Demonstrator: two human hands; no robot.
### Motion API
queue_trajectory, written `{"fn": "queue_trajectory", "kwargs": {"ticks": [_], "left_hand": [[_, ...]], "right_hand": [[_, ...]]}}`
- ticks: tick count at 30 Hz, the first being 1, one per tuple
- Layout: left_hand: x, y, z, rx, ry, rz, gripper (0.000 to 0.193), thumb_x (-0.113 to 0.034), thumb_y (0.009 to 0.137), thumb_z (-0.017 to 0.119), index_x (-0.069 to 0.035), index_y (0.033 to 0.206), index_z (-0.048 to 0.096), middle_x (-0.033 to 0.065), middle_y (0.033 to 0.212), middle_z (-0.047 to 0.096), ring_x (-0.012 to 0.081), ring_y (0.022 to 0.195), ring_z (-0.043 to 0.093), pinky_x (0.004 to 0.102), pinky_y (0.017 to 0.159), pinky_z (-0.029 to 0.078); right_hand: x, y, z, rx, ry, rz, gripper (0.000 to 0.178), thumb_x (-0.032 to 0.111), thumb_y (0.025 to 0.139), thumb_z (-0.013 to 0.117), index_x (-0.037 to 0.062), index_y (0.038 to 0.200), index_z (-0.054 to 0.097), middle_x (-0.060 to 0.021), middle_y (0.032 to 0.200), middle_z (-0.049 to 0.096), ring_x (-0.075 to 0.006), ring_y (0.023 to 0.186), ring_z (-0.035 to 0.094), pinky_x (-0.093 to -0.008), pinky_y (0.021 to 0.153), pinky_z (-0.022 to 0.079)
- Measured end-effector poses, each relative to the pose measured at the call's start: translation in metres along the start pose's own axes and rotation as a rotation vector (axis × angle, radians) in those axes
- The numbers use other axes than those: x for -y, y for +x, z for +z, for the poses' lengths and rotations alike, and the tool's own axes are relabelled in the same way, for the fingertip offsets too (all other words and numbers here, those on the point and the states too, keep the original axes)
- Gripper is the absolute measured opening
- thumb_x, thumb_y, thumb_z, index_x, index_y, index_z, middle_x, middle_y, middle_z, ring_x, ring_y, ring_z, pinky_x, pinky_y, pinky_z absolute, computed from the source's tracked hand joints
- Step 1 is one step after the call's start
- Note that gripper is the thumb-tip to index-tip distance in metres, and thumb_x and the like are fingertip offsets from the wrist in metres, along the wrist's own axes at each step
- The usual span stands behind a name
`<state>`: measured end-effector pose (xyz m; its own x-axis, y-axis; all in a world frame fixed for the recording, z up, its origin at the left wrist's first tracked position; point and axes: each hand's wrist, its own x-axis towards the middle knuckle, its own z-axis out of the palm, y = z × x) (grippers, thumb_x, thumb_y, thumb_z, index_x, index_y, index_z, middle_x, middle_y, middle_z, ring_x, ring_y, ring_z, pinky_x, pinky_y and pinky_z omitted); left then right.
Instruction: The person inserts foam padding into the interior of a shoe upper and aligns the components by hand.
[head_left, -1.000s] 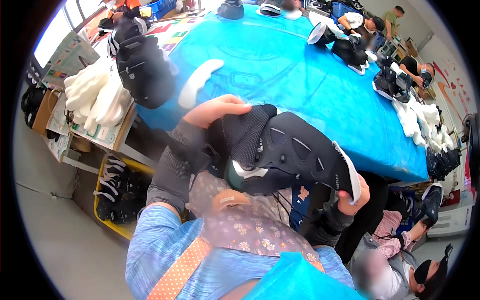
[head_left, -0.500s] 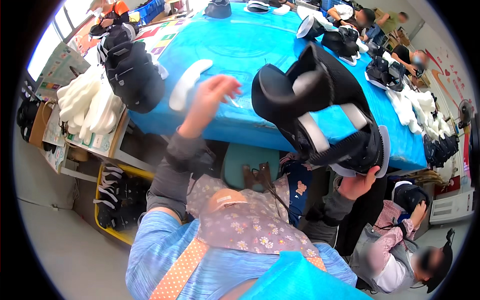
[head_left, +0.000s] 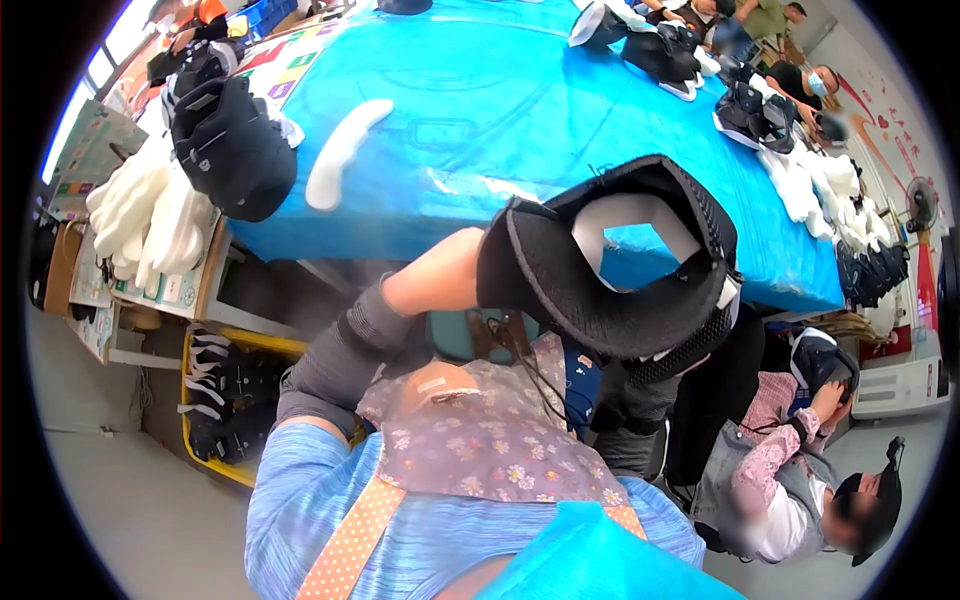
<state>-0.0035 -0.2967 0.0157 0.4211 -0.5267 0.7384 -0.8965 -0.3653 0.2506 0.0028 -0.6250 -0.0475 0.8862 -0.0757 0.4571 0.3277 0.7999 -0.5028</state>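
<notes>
A black padded fabric shell is tilted in front of me, above my lap and the near table edge. Through its wide opening I see a whitish lining and a gap with blue behind. My left hand reaches to the shell's left side; its fingers are hidden behind the rim. Under the shell's right end comes my right forearm; the shell hides that hand, which holds it from below. A curved white piece lies on the blue-covered table, beyond my left arm.
Stacked black pieces and a white pile stand at the left. Below is a yellow crate of black and white parts. More black and white pieces line the table's right side. A person sits close on my right.
My left hand has gone from free in the air to the shell's left side. The shell has turned, its opening now facing me, and come lower and nearer. The view has shifted slightly.
</notes>
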Motion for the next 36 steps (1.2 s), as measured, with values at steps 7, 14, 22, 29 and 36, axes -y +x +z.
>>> {"fn": "queue_trajectory", "kwargs": {"ticks": [7, 14, 22, 29, 36], "left_hand": [[-0.019, -0.001, -0.02, -0.283, -0.985, -0.985, 0.019, -0.007, 0.092, 0.049, 0.0, 0.08, 0.061, -0.0052, 0.061, 0.048, 0.0014, 0.049, 0.036, 0.0193, 0.046, 0.026], [-0.004, 0.001, -0.012, -0.08, -0.818, -0.943, 0.01, -0.007, 0.091, 0.056, -0.002, 0.084, 0.061, -0.0013, 0.072, 0.057, 0.0043, 0.062, 0.048, 0.0196, 0.056, 0.038], [-0.007, 0.013, 0.022, -0.622, 0.287, -0.187, 0.026, -0.006, 0.069, 0.078, -0.004, 0.093, 0.067, 0.0059, 0.086, 0.063, 0.0271, 0.077, 0.058, 0.0356, 0.072, 0.045], [-0.008, 0.02, 0.012, -0.188, 0.245, 0.026, 0.048, -0.04, 0.078, 0.074, -0.002, 0.108, 0.066, 0.0134, 0.111, 0.064, 0.032, 0.1, 0.061, 0.0427, 0.084, 0.047], [0.018, 0.038, -0.002, -0.216, 0.614, 0.223, 0.027, -0.027, 0.077, 0.075, -0.008, 0.091, 0.062, 0.0059, 0.1, 0.067, 0.0237, 0.097, 0.064, 0.0421, 0.095, 0.049]], "right_hand": [[0.025, 0.0, -0.029, -0.277, -0.295, -0.094, 0.045, 0.028, 0.098, 0.057, -0.0091, 0.123, 0.055, -0.0165, 0.117, 0.065, -0.0253, 0.105, 0.063, -0.0382, 0.094, 0.047], [0.031, 0.004, -0.031, -0.298, -0.269, -0.187, 0.042, 0.028, 0.099, 0.055, -0.0057, 0.124, 0.055, -0.0142, 0.117, 0.065, -0.0231, 0.103, 0.064, -0.0361, 0.09, 0.049], [0.013, -0.004, 0.003, -0.391, -0.358, -0.129, 0.045, 0.03, 0.101, 0.051, -0.0058, 0.127, 0.052, -0.0153, 0.125, 0.061, -0.0254, 0.111, 0.061, -0.0402, 0.098, 0.047], [0.0, 0.001, 0.026, -0.455, -0.224, -0.054, 0.046, 0.03, 0.102, 0.048, -0.0038, 0.133, 0.048, -0.0162, 0.132, 0.057, -0.0285, 0.118, 0.057, -0.0432, 0.102, 0.044], [-0.003, 0.005, 0.021, -0.432, 0.029, 0.099, 0.048, 0.032, 0.103, 0.042, -0.0042, 0.135, 0.046, -0.0167, 0.135, 0.054, -0.0321, 0.123, 0.053, -0.0455, 0.107, 0.04]]}}
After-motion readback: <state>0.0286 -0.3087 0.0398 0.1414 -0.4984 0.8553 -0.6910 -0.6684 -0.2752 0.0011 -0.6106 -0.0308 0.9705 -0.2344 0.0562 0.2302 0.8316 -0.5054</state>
